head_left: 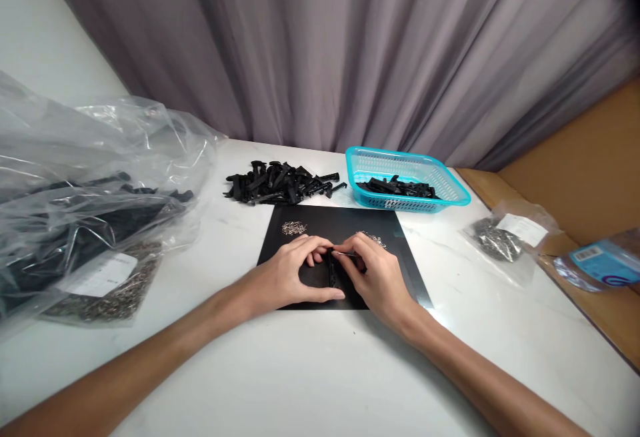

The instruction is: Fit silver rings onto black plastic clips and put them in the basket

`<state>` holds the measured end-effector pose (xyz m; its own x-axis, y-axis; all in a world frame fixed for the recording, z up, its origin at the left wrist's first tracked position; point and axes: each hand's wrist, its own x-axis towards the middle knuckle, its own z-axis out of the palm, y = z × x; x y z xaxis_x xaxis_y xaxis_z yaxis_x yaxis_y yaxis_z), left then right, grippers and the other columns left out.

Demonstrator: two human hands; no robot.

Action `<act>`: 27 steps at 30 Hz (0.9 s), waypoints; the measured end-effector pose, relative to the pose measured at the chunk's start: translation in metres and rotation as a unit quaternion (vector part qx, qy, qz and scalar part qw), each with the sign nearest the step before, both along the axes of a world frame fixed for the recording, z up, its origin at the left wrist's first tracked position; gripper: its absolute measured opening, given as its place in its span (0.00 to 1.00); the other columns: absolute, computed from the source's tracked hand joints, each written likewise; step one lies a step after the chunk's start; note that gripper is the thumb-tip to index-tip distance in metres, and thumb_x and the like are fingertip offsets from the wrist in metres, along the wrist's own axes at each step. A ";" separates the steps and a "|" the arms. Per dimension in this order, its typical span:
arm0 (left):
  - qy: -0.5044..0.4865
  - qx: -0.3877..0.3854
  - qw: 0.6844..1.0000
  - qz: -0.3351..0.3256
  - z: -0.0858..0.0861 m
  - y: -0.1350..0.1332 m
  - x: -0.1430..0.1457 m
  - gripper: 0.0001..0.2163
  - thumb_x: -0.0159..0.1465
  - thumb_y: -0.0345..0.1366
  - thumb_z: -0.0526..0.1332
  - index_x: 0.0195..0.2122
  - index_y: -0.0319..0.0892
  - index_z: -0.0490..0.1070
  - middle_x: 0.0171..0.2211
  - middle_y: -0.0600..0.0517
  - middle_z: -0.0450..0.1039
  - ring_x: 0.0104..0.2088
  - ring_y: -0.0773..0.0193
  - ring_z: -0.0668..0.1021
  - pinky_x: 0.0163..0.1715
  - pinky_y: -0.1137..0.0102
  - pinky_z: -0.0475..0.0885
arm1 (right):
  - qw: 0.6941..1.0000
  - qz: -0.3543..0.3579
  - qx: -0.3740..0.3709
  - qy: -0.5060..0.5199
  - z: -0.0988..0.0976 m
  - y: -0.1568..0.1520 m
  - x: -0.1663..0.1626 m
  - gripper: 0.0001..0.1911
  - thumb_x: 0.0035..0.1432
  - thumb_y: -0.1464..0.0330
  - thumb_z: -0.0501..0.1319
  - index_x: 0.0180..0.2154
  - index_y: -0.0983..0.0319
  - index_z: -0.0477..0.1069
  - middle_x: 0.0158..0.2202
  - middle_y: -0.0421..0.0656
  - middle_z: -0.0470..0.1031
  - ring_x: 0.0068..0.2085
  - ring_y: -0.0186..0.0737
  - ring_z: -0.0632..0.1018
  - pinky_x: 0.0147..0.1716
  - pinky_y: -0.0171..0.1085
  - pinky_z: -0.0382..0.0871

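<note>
Between thumb and fingers, my left hand (pixel 295 274) grips a slim black plastic part (pixel 331 272), held lengthwise away from me over a black mat (pixel 313 294). My right hand (pixel 374 270) is closed in a pinch at the far end of that part. A thin, dark, stick-like tool (pixel 354 255) shows between its fingers; its exact kind is hard to make out. Just beyond my hands, two small piles of tiny metal pieces lie on the mat, a left pile (pixel 294 228) and a right pile (pixel 374 240), the latter partly covered by my right hand.
Behind the mat lies a heap of black plastic parts (pixel 280 182). A blue basket (pixel 457 190) beside it holds similar parts. Clear plastic bags (pixel 165 130) crowd the left, with a bag of metal pieces (pixel 145 284). Another such bag (pixel 495 240) and a cardboard box (pixel 585 157) are right.
</note>
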<state>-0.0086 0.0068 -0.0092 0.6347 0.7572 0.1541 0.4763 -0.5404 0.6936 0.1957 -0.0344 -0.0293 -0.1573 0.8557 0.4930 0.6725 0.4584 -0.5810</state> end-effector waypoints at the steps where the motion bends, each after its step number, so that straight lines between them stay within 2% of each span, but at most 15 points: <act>1: 0.002 -0.001 1.000 -0.002 0.000 0.000 0.000 0.30 0.54 0.56 0.73 0.54 0.48 0.71 0.45 0.50 0.74 0.44 0.56 0.77 0.49 0.59 0.77 | 1.000 0.002 0.004 -0.002 0.000 0.000 0.000 0.05 0.70 0.71 0.59 0.39 0.57 0.71 0.37 0.41 0.78 0.38 0.40 0.79 0.35 0.37 0.69; 18: 0.009 -0.013 1.000 -0.003 0.002 -0.001 0.000 0.31 0.55 0.55 0.73 0.55 0.47 0.71 0.46 0.50 0.73 0.45 0.56 0.77 0.49 0.59 0.76 | 0.999 -0.019 0.037 -0.030 -0.002 0.001 -0.001 0.05 0.70 0.70 0.61 0.38 0.58 0.72 0.35 0.40 0.78 0.34 0.38 0.77 0.31 0.35 0.65; 27: 0.012 -0.007 1.000 -0.005 0.002 -0.001 0.000 0.30 0.55 0.54 0.74 0.53 0.46 0.70 0.45 0.51 0.72 0.44 0.58 0.76 0.49 0.60 0.76 | 0.998 -0.029 0.048 -0.031 -0.001 0.001 -0.001 0.03 0.69 0.70 0.62 0.38 0.58 0.72 0.35 0.39 0.79 0.35 0.38 0.77 0.32 0.36 0.66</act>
